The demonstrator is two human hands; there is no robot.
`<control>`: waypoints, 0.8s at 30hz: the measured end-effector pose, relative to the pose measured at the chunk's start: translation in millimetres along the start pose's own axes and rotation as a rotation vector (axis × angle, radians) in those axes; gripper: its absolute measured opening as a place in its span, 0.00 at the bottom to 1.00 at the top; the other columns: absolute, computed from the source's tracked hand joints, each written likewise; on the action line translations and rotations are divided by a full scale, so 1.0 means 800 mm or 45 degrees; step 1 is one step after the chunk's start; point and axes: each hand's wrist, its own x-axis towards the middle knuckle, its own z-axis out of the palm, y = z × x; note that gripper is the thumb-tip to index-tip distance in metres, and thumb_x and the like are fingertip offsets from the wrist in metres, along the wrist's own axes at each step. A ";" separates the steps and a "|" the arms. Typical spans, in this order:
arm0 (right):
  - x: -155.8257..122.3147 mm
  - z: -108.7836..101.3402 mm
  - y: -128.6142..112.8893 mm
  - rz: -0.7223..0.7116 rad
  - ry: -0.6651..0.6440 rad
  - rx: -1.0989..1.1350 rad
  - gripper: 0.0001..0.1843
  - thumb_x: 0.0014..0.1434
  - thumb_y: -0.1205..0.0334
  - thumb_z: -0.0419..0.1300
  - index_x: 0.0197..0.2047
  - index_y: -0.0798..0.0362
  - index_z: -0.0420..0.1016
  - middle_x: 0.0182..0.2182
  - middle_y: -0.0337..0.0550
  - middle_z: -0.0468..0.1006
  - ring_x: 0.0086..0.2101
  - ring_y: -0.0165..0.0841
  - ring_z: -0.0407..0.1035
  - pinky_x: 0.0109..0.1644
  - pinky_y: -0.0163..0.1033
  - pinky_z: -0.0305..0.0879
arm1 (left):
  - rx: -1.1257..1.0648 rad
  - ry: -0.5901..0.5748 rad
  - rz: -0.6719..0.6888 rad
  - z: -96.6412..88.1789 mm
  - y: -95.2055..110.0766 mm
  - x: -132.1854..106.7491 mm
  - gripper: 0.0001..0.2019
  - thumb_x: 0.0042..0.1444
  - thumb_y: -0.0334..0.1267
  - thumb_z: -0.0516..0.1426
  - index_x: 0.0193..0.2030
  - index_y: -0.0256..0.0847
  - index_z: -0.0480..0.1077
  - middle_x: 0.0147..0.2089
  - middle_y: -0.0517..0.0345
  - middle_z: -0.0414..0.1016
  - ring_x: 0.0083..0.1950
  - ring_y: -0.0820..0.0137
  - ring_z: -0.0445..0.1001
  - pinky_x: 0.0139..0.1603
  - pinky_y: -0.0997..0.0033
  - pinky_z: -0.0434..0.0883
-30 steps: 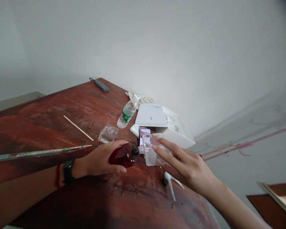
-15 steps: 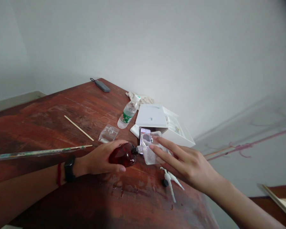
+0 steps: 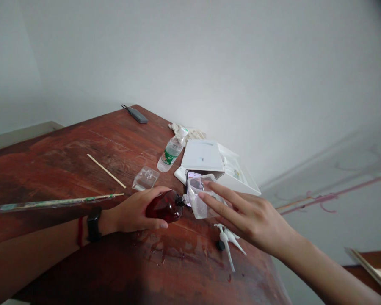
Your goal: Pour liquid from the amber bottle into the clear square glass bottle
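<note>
My left hand (image 3: 139,212) is wrapped round a dark red-brown bottle (image 3: 167,206), tipped on its side with its neck pointing right. The neck meets the spout of a clear plastic pouch (image 3: 197,205). My right hand (image 3: 241,207) grips that pouch, two fingers lying along its near side; the thumb is hidden. Below the right hand, white pump nozzles (image 3: 227,241) with tubes lie beside a black cap (image 3: 220,245). Spilled liquid (image 3: 167,250) wets the wood under the bottle. Another clear pouch (image 3: 146,178) lies flat beyond my left hand.
On the wooden table (image 3: 66,169) stand a green-labelled water bottle (image 3: 171,152) and a white box (image 3: 201,154). A phone (image 3: 193,176) leans there. A chopstick (image 3: 106,170), a wrapped chopstick packet (image 3: 57,202), a grey device (image 3: 137,115) and a cloth (image 3: 195,133) lie around.
Both hands keep nearly the same hold on the bottle and pouch. The view has shifted slightly, and the wet patch below the bottle looks a little larger.
</note>
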 end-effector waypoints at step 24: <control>0.030 -0.037 0.004 -0.116 -0.084 -0.162 0.26 0.75 0.78 0.53 0.74 0.61 0.65 0.67 0.62 0.79 0.43 0.41 0.86 0.36 0.44 0.84 | -0.202 -0.022 -0.033 0.000 0.007 0.001 0.37 0.59 0.50 0.70 0.71 0.42 0.64 0.64 0.46 0.80 0.61 0.50 0.81 0.62 0.53 0.76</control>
